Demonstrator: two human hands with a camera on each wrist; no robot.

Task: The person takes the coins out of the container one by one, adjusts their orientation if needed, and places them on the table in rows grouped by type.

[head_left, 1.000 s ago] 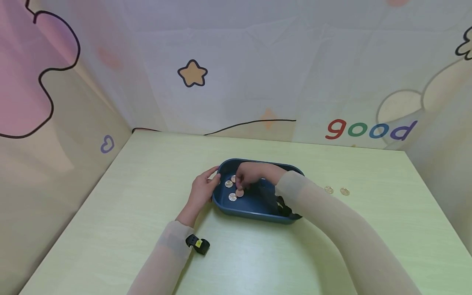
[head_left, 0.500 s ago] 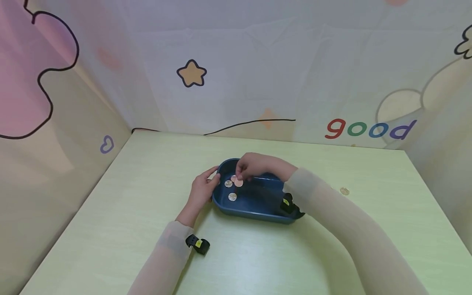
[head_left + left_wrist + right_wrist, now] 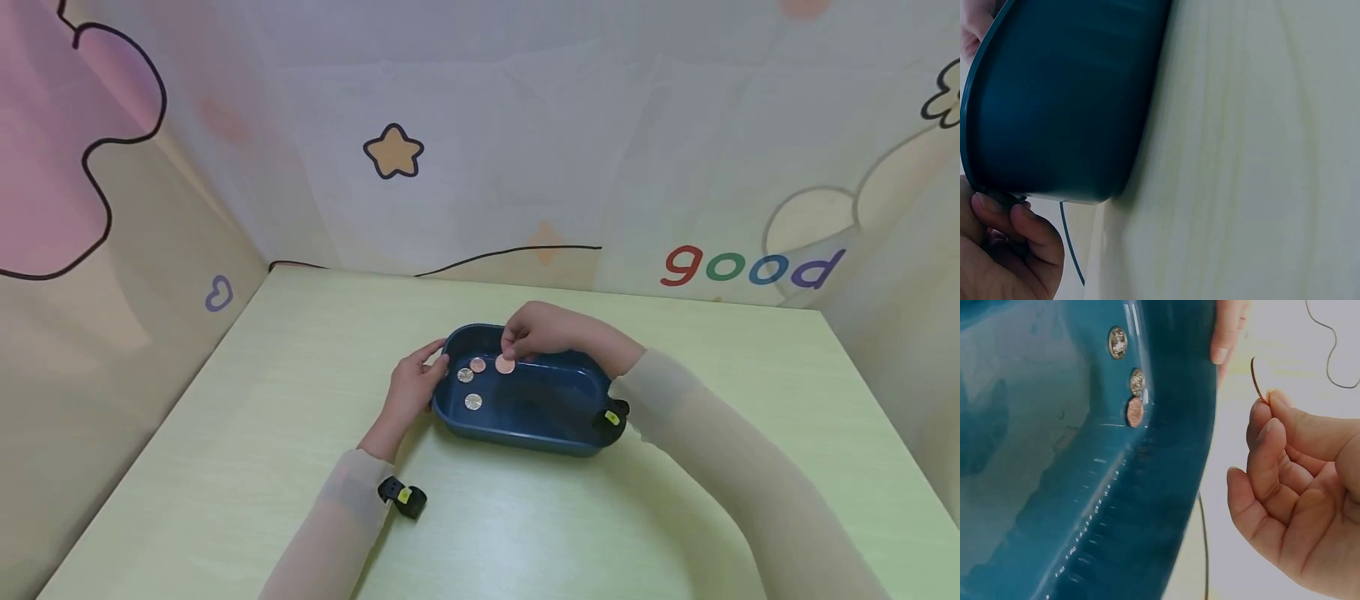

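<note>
A dark blue rectangular tray (image 3: 540,417) sits on the table, seen in every view. My left hand (image 3: 411,383) grips its left end, thumb over the rim; in the left wrist view, the fingers (image 3: 1038,231) curl at the rim. Thumb and fingertips of my right hand (image 3: 542,327) pinch a copper-coloured coin (image 3: 505,364). The right wrist view has this coin (image 3: 1256,376) edge-on, raised above the tray rim. Inside the tray, near its left end, lie a copper-coloured coin (image 3: 477,365) and two silvery coins, one (image 3: 465,375) beside it and one (image 3: 473,402) nearer the front.
A pale green wood-grain table (image 3: 300,467) carries the tray. Behind it hangs a printed cloth backdrop (image 3: 495,150), with side cloths at left and right. The right sleeve (image 3: 720,450) crosses over the table's right side. Black straps with small devices are on both wrists.
The right hand has lifted the copper-coloured coin from the tray's floor and moved it back and rightward. Its sleeve now covers the two coins seen earlier on the table. The left hand stays put.
</note>
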